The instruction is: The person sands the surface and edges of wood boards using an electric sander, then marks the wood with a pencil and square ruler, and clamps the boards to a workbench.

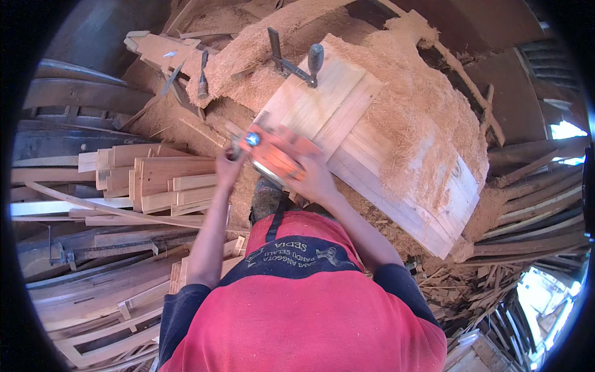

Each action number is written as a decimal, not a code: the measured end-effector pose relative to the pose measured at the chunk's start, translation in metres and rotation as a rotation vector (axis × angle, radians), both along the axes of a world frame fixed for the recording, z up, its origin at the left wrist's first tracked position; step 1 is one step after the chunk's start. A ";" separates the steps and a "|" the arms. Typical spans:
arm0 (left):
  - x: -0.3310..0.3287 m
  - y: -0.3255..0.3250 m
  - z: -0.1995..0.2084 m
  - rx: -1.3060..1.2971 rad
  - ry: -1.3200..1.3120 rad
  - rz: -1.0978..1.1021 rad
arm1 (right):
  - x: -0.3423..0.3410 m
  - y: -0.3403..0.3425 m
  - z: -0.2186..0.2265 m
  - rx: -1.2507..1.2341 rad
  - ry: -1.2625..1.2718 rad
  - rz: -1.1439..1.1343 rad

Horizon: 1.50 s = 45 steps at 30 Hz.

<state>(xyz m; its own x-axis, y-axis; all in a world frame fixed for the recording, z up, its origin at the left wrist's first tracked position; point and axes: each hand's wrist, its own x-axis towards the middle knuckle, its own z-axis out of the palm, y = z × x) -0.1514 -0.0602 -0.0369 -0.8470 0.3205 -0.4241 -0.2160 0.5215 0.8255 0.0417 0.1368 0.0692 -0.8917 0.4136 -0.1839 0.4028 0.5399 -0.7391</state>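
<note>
Head cam looking straight down here: the person in a red and dark blue shirt (297,310) has both arms stretched forward onto an orange power planer (279,152) sitting at the near left end of a glued-up wooden panel (365,142). The right hand (316,180) is draped over the near right side of the planer, fingers curled down onto its body in a grip. The left hand (228,164) is at the tool's left end, fingers closed around what looks like the front knob or handle, though it's blurry so I can't tell exactly which part it has. The planer is a bit smeared in the picture, with a small blue spot (252,139) on its left side. The panel lies at a slant, running from upper left to lower right, and a black clamp (297,62) with a dark handle sits at its far end. Heaps of sawdust and shavings (409,93) are piled all along the panel's far and right side, some spilling onto the boards. To the left, just beside the left forearm, there's a stack of short cut planks (155,180), and below that more loose battens (99,291). A chisel (202,77) lies up by the shavings at the top left. Scrap offcuts (471,291) litter the lower right.
</note>
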 end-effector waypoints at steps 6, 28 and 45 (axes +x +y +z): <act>0.138 0.034 0.030 -0.097 0.015 -0.138 | 0.129 0.020 0.022 -0.163 0.031 -0.138; -0.039 0.000 0.009 -0.018 0.044 -0.038 | -0.040 -0.008 0.003 -0.009 0.103 -0.081; 0.114 0.042 0.046 -0.107 0.039 -0.304 | 0.130 0.021 0.017 -0.068 -0.033 -0.111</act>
<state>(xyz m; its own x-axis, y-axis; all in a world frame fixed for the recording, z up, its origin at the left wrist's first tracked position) -0.0376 -0.0186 0.0091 -0.7356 0.5166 -0.4382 -0.0066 0.6414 0.7672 0.1713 0.1580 0.0865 -0.8340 0.4954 -0.2428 0.4819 0.4398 -0.7579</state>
